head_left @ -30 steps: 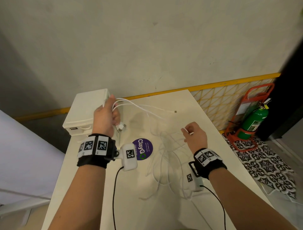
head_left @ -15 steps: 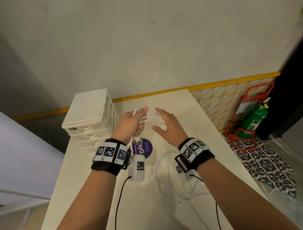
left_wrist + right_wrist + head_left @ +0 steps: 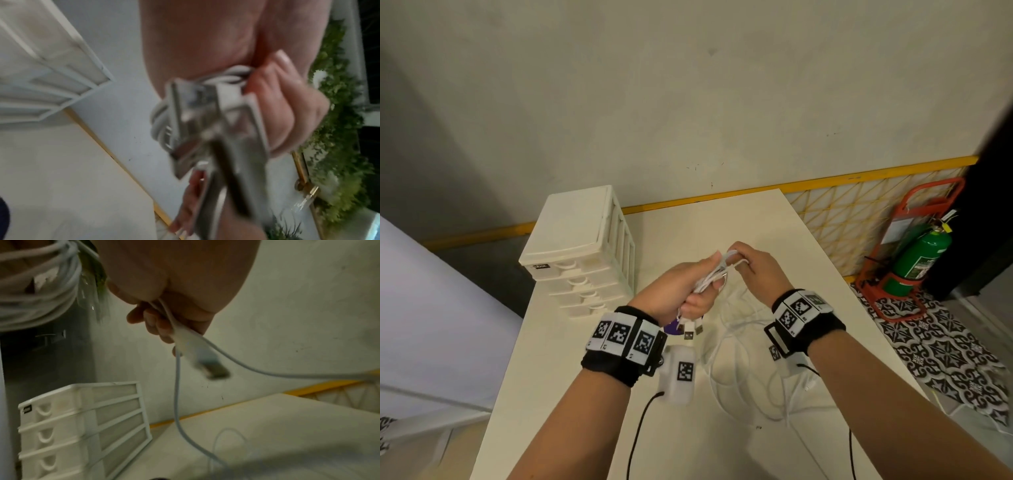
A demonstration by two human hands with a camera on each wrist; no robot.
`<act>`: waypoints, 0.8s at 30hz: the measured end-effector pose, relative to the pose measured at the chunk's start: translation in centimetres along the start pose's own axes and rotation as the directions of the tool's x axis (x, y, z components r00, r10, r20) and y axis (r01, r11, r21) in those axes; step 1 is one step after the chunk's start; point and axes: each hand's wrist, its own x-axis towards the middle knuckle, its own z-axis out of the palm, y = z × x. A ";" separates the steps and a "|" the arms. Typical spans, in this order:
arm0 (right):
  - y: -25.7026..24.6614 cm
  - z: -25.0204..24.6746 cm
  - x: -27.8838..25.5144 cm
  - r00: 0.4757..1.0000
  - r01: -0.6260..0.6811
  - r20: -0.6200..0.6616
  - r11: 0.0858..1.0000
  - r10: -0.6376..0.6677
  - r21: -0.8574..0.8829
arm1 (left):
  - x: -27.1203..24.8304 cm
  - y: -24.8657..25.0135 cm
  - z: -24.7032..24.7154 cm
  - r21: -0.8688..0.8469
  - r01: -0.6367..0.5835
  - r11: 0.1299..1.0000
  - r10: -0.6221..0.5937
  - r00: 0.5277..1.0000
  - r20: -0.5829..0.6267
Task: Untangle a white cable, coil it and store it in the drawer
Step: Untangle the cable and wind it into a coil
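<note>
Above the middle of the white table, my left hand grips a bundle of white cable loops; USB plugs dangle below its fist. In the left wrist view the fingers curl round the loops, with blurred metal plugs in front. My right hand meets the left and pinches a strand of the cable. The right wrist view shows the strand and a white connector running out of its curled fingers. More cable lies slack on the table. The white drawer unit stands at the back left, drawers closed.
A purple round sticker lies on the table, partly hidden under my left hand. A green fire extinguisher in a red stand sits on the patterned floor to the right. The wall rises right behind the table.
My left hand has come away from the drawer unit toward the middle with the loops. My right hand went from spread open beside the loops to pinching a strand at the bundle's top.
</note>
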 end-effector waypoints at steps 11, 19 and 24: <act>0.3 1.6 -2.3 0.963 -0.263 -0.003 0.948 0.268 0.181 | 0.3 1.0 -0.2 -0.112 -0.232 0.966 0.228 0.972 -0.050; 0.8 0.1 -3.2 0.931 -0.213 -0.191 0.888 0.311 0.408 | -0.1 1.3 -3.0 0.036 -0.100 0.994 0.106 0.931 -0.350; 1.1 0.0 -2.8 0.911 -0.283 -0.136 0.831 0.388 0.478 | -0.5 0.3 -4.1 0.036 0.000 0.999 0.015 0.916 -0.401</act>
